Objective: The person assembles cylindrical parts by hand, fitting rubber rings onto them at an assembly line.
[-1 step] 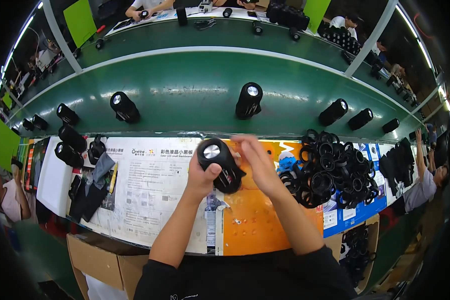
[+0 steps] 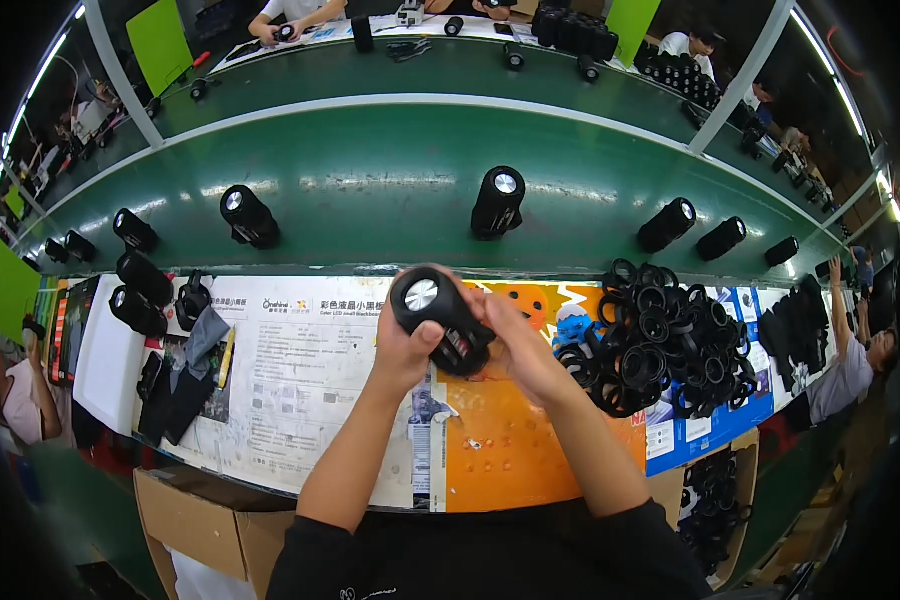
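A black cylindrical speaker (image 2: 453,335) with a shiny silver disc on its end is tilted above the worktable, its disc end toward the far left. My left hand (image 2: 404,352) is closed round its left side, thumb lying just below the disc. From the right, my right hand (image 2: 518,345) grips the speaker with bent fingers; some fingertips are hidden behind it. Under both hands lie a white printed sheet (image 2: 295,400) and an orange sheet (image 2: 515,455).
Black rings (image 2: 655,345) are heaped to the right. More speakers (image 2: 498,205) stand along the green conveyor (image 2: 370,170) beyond the table. Two speakers (image 2: 142,278) and a grey cloth (image 2: 202,345) sit at left. Cardboard boxes (image 2: 195,515) flank me; co-workers (image 2: 300,12) sit opposite.
My right hand, blurred and with its fingers stretched out before, has closed in on the speaker's right side. The speaker has turned slightly and risen a little in my left hand.
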